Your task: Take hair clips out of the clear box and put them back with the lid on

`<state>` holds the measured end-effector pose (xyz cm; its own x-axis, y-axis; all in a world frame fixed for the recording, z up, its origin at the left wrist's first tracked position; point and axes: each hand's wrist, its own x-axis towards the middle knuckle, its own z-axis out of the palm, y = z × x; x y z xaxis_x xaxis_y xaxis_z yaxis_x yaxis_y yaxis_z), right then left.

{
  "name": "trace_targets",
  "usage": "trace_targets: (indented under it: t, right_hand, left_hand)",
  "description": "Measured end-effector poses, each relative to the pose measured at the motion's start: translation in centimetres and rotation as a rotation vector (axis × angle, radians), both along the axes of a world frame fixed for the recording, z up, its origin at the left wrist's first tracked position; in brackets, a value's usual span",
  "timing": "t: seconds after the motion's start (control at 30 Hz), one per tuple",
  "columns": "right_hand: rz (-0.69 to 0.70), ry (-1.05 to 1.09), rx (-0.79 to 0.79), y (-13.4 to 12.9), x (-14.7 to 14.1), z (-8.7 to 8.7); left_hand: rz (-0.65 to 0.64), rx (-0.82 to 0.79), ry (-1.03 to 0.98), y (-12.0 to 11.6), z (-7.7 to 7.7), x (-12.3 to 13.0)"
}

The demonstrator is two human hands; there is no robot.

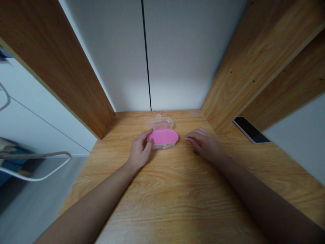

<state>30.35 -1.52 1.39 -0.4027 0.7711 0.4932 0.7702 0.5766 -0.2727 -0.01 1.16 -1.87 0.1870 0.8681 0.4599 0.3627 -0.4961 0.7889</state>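
Hands: two, one left hand [139,150] and one right hand [204,144]
Plastic cases: one pink-lined case [162,137]
Clear lids: one open lid [159,123]
Clear rings: three small clear rings [182,146]
Dark rings: one small dark ring [195,152]
Smartphones: one smartphone [250,130]
Desks: one wooden desk [162,189]
Shelf boards: three wooden shelf boards [56,74]

Open plastic case [162,138] on wooden desk [172,183], rings [182,147] just right.
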Motion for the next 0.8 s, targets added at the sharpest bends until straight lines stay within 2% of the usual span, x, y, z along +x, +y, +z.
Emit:
trace_targets:
  t: [0.13,0.3,0.8]
  right_hand:
    - [0.006,0.073,0.070,-0.9,-1.4,0.5]
    - [0.004,0.121,0.080,-1.5,-2.5,0.5]
    - [0.055,0.051,0.083,-1.5,-3.0,0.4]
  left_hand:
    - [-0.036,0.033,0.055,-0.4,0.5,0.1]
    - [-0.086,0.077,0.114,-0.9,1.2,0.3]
    - [-0.126,0.115,0.151,-1.1,1.2,0.4]
